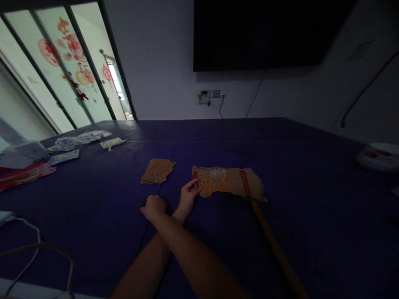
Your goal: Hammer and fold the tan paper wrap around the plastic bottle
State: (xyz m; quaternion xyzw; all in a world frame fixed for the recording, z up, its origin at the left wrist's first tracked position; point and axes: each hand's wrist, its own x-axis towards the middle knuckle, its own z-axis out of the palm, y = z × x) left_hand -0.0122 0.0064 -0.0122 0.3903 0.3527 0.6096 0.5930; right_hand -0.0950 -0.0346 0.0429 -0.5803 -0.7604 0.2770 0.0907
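Observation:
My forearms cross, the right one lying over the left. My left hand (pixel 187 196) is at the left end of a long, patterned cardboard piece (pixel 232 182) with red bands, its thumb and fingers closed on that edge. Shiny clear material (pixel 218 173) with orange patches lies across the cardboard. Further left, my right hand (pixel 154 207) is closed around a small dark object (pixel 142 203), mostly hidden by the fingers. A wooden handle (pixel 276 245) runs from under the cardboard's right end toward me. Beyond my right hand lies a smaller stack of brown cardboard (pixel 158 170).
The dark blue tabletop (pixel 193 261) has a seam running through it. Plastic packets (pixel 77 140) and a red package (pixel 26 174) sit at the left. White cables (pixel 39 238) curl at the near left. A round white container (pixel 380 157) stands far right.

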